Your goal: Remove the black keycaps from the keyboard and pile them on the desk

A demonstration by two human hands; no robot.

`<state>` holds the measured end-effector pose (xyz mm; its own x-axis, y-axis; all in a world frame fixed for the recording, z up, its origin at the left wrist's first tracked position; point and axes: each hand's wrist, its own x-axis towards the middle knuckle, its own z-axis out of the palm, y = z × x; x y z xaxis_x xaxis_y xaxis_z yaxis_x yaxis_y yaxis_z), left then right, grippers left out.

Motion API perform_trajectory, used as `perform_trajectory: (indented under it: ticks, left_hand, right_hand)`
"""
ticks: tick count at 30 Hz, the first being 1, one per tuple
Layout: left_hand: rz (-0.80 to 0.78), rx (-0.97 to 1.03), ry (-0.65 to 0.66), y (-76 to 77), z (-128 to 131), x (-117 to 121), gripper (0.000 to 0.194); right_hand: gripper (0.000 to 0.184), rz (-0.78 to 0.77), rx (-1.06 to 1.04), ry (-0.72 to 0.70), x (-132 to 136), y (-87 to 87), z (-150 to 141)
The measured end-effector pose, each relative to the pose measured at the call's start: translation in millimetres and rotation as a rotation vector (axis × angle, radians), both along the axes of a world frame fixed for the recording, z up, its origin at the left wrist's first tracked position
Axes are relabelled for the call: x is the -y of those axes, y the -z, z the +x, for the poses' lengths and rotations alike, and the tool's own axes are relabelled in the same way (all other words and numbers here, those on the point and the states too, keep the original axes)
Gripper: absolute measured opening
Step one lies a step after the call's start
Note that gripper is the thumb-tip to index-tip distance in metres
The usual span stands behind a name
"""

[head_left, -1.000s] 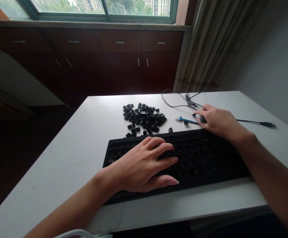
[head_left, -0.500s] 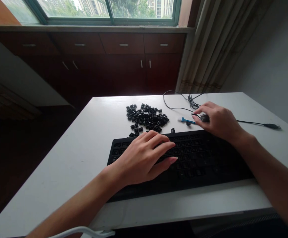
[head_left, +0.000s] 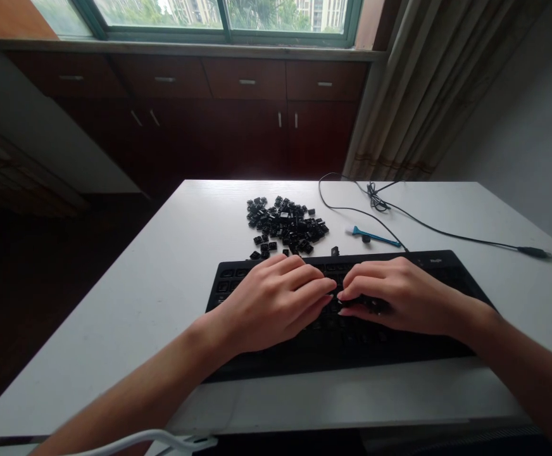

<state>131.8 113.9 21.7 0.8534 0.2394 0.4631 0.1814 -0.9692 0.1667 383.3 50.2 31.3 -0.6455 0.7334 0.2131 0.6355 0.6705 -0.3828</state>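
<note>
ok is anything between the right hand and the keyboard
Only a dark item, too unclear to name, in the right hand over the keyboard; nothing else visible stands between.

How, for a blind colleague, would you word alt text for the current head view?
A person's left hand and right hand, the latter holding a dark object, nearly meet over a black keyboard on a white table. Beyond the keyboard lie loose black keycaps, a blue brush and a black cable.

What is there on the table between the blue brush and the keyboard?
In the head view, one small black piece lies beside the blue brush, on the side toward the keyboard; the cable passes near the handle's end.
</note>
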Motion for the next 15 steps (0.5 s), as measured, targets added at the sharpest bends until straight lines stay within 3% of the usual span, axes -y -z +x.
perform_trajectory:
  ticks: [4, 8, 15]
  left_hand:
    - [0.017, -0.009, 0.022, -0.8, -0.3, 0.8, 0.019]
    - [0.032, -0.063, 0.074, -0.4, -0.2, 2.0, 0.017]
    - [0.049, -0.085, 0.088, -0.9, 1.0, 3.0, 0.013]
  right_hand:
    - [0.019, 0.015, 0.031, -0.02, -0.7, 0.4, 4.1]
    - [0.02, -0.066, 0.056, -0.006, 0.1, -4.3, 8.7]
    - [0.013, -0.139, -0.051, -0.009, -1.2, -6.3, 9.5]
